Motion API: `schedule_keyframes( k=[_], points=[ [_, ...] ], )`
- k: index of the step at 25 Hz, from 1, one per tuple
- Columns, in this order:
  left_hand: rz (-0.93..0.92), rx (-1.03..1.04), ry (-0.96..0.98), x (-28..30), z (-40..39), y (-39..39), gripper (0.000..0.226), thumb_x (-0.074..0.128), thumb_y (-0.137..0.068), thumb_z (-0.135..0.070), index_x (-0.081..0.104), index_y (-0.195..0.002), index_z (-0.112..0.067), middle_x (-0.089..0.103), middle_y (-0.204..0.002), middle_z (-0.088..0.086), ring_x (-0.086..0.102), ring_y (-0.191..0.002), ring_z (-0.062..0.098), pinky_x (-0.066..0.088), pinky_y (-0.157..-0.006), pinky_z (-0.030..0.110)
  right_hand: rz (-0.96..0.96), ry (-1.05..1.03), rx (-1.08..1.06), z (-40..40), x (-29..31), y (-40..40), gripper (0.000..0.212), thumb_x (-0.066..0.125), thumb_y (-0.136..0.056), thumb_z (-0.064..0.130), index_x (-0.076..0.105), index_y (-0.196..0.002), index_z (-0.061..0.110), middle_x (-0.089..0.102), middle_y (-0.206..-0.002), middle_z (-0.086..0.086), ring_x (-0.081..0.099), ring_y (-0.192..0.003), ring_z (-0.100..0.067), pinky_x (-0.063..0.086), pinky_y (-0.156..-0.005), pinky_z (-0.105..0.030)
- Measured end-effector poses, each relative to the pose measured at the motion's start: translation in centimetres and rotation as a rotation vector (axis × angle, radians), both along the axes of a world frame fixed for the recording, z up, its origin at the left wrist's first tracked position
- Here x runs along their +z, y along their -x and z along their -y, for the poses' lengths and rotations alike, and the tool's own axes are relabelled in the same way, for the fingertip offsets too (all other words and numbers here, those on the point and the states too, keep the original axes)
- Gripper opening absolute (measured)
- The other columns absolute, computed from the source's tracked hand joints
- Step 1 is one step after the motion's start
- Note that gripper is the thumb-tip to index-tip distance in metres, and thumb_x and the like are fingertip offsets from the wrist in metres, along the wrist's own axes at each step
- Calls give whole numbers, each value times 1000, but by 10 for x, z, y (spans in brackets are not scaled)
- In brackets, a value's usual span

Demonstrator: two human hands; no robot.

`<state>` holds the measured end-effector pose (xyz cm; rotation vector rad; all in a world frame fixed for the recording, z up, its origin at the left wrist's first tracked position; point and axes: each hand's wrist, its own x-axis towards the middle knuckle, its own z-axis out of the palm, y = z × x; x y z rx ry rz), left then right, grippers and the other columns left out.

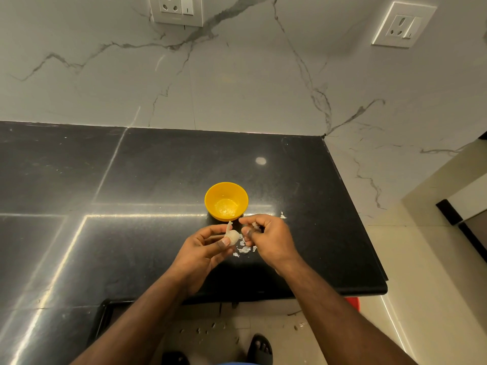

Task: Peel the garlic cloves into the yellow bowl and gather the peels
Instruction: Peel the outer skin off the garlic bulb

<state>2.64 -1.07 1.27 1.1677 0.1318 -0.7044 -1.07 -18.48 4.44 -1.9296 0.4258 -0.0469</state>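
The fingers (224, 242) of the left hand (203, 248) curl round a garlic piece (234, 236), thumb pressed against its lower side, holding it steady just above the worktop (158, 167) so the skin can be pulled away. A strip of loosened skin stands up from its top. The right hand (266, 238) is just beside it, fingers bent and pinching a small scrap of peel (255, 225), apparently just torn free. Both hands work close in front of the yellow bowl (226, 201), which sits near enough for a bared clove to be dropped in with a short reach; whether it holds cloves already I cannot tell. Loose peels (245, 249) lie on the worktop under and between the hands, with one stray flake (282, 215) right of the bowl, left to be gathered later.
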Motion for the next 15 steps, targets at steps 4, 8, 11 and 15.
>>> schedule_keyframes(
  k=[4,8,11,15],
  points=[
    [-75,47,-8,2,1,-1,25,62,-93,0,65,-118,-2,70,-119,17,73,-104,30,61,-75,27,-89,228,125,16,5,1,40,81,-82,18,72,-121,20,70,-120,6,64,-110,-10,50,-97,-26],
    [-123,69,-11,4,3,0,24,63,-93,-2,61,-118,1,69,-117,21,73,-103,35,63,-75,30,49,449,143,19,12,1,38,73,-89,15,69,-126,22,64,-134,6,52,-129,-10,35,-108,-24],
    [-119,78,21,6,6,0,22,63,-93,-3,60,-115,1,72,-111,22,73,-101,35,63,-77,32,134,408,114,7,10,5,37,74,-89,22,70,-125,20,69,-121,4,61,-108,-10,50,-93,-23],
    [-44,27,-33,7,8,2,10,63,-94,-5,63,-103,-3,73,-108,21,74,-96,28,60,-74,30,-10,226,212,-14,-2,8,52,82,-81,26,66,-130,22,61,-117,9,60,-101,-4,46,-79,-7]
  ],
)
